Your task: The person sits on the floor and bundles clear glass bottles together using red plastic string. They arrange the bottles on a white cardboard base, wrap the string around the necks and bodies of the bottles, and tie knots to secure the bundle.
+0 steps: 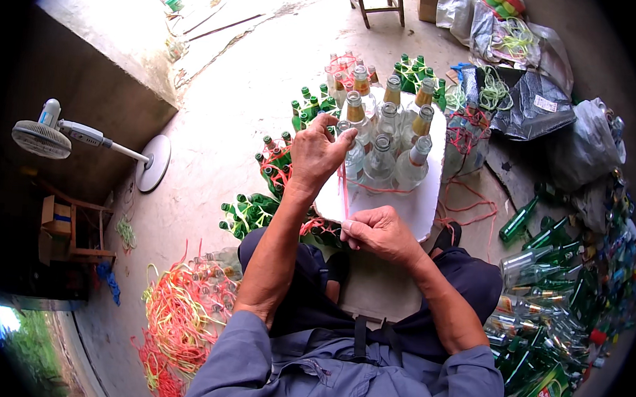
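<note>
Several clear glass bottles (pixel 379 162), some with gold-foiled necks, stand upright in a tight cluster on a white board (pixel 423 217) in front of me. My left hand (pixel 315 154) has its thumb and fingers curled around the top of the cluster's near-left bottle. A red plastic strap (pixel 345 193) drops from beside that bottle to my right hand (pixel 383 232). The right thumb and forefinger pinch its lower end. Part of the strap also runs around the lower bottles. Where its upper end goes is hidden behind my left hand.
Green bottles (pixel 256 213) bound with straps stand left of the board. Loose bottles (pixel 540 288) pile up on the right. A strap heap (pixel 178 307) lies at lower left, below a standing fan (pixel 42 139). A wooden stool (pixel 376 0) and bags (pixel 520 102) are farther back.
</note>
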`<control>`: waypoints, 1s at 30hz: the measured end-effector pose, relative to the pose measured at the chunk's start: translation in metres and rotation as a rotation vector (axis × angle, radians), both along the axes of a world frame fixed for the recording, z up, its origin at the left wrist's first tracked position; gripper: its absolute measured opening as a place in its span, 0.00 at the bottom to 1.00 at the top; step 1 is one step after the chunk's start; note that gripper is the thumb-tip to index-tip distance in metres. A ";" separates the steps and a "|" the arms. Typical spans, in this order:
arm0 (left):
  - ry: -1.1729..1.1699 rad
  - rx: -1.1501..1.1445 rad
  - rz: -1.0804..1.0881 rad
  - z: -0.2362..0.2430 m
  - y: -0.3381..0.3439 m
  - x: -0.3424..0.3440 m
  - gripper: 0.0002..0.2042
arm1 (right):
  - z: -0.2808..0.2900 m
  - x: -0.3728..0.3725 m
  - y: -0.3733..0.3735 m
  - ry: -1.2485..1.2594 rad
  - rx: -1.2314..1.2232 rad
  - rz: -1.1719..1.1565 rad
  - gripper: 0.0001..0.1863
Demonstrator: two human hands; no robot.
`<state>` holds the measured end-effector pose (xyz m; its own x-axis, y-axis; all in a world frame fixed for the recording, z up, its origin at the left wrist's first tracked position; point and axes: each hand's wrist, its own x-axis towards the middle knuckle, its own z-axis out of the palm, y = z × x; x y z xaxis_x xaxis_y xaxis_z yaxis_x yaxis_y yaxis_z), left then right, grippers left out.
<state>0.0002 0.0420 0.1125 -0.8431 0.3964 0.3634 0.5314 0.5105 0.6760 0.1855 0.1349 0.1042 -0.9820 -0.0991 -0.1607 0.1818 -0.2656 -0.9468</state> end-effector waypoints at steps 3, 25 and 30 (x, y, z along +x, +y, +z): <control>-0.015 -0.081 -0.038 -0.004 -0.005 0.006 0.20 | -0.008 0.001 -0.003 0.005 0.040 -0.004 0.15; -1.023 0.966 -0.084 -0.012 -0.026 0.019 0.12 | 0.077 -0.089 0.031 0.748 1.276 -0.462 0.08; -0.966 0.986 -0.117 -0.010 -0.016 0.017 0.11 | 0.039 -0.127 0.043 0.647 1.389 -0.314 0.07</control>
<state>0.0174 0.0258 0.1029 -0.8980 0.4052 -0.1713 -0.3435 -0.4026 0.8485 0.0586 0.1777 0.1431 -0.8700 -0.0230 0.4926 -0.2307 0.9018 -0.3653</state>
